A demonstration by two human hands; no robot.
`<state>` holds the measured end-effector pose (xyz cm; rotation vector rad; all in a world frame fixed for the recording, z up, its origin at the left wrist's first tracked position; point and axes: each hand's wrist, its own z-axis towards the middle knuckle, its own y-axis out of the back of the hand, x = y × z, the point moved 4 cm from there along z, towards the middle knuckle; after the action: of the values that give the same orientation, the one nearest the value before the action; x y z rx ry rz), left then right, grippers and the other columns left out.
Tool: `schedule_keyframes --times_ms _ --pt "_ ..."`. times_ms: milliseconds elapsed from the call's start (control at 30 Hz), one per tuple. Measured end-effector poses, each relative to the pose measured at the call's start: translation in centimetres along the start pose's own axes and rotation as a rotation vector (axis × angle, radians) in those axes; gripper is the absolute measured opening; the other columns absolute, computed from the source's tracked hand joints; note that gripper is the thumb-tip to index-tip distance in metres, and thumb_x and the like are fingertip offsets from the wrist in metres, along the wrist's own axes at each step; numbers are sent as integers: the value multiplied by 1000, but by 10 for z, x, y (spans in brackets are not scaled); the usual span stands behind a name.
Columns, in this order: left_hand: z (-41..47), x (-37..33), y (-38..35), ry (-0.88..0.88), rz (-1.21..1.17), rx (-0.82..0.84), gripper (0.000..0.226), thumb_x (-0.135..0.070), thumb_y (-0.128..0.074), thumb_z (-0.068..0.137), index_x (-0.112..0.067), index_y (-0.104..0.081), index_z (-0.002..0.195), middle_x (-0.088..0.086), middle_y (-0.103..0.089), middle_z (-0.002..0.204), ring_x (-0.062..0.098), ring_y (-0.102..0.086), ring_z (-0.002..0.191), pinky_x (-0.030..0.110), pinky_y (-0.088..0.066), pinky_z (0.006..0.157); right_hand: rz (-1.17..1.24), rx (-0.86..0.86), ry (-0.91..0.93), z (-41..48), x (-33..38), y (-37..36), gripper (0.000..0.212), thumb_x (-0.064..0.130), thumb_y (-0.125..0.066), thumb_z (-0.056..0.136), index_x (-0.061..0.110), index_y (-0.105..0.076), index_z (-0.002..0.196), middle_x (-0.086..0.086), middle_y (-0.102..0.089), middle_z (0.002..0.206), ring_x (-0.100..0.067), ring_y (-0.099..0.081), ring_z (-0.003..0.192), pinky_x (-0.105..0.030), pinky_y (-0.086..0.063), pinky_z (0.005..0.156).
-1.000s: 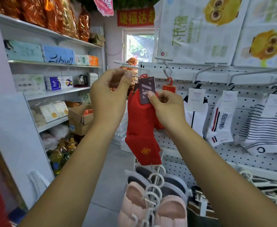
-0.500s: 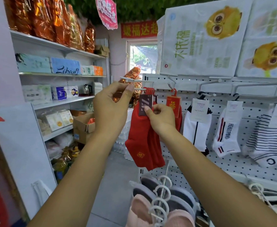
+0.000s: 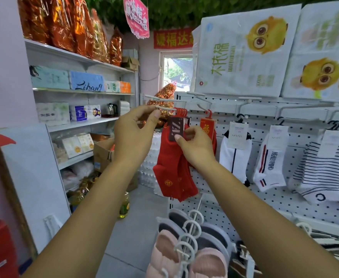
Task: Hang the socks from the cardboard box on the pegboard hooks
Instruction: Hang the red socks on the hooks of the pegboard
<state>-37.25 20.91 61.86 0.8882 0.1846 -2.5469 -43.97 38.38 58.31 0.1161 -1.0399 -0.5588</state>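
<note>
A bunch of red socks with dark card labels hangs by red plastic hangers on a white pegboard hook. My left hand pinches the free tip of that hook between thumb and fingers. My right hand holds the front sock at its dark label. More red socks with a red label hang on the hook behind. The cardboard box sits on the left shelf, partly hidden by my left wrist. The white pegboard stretches to the right.
White and striped socks hang on hooks to the right. Pink and grey slippers hang on white rings below my arms. Shelves with tissue packs line the left wall. Large tissue bags hang above the pegboard. Oil bottles stand on the floor.
My right hand has raised the red sock and slid its hanger onto the hook, joining the others there. My left hand stayed at the hook's tip.
</note>
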Motion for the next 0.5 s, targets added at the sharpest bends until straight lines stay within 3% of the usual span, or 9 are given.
schedule_keyframes --times_ms 100,233,367,500 --pt "-23 6 7 -8 178 69 23 -32 -69 95 -28 -73 118 -15 -71 113 3 -64 106 24 -50 93 -40 16 72 -29 0 15 32 35 -72 90 18 -58 113 7 -60 104 -12 -57 96 -22 -42 75" --pt "-69 11 20 -105 540 243 32 -32 -70 94 -21 -72 123 -2 -70 125 18 -57 121 42 -47 104 -106 160 217 -78 -5 36 35 37 -71 90 21 -61 120 7 -62 118 -9 -56 107 -24 -44 90" --pt "-130 5 40 -66 738 311 35 -32 -71 92 -18 -72 124 1 -69 129 24 -55 123 42 -44 103 -206 332 354 -129 -21 52 38 37 -69 91 22 -61 125 9 -60 125 -9 -53 117 -21 -38 95" --pt "-208 -4 64 29 846 355 42 -44 -68 88 -20 -72 123 -2 -68 130 23 -56 120 40 -43 99 -197 475 439 -190 -39 59 37 31 -70 90 22 -62 125 15 -56 123 -4 -48 114 -15 -33 93"
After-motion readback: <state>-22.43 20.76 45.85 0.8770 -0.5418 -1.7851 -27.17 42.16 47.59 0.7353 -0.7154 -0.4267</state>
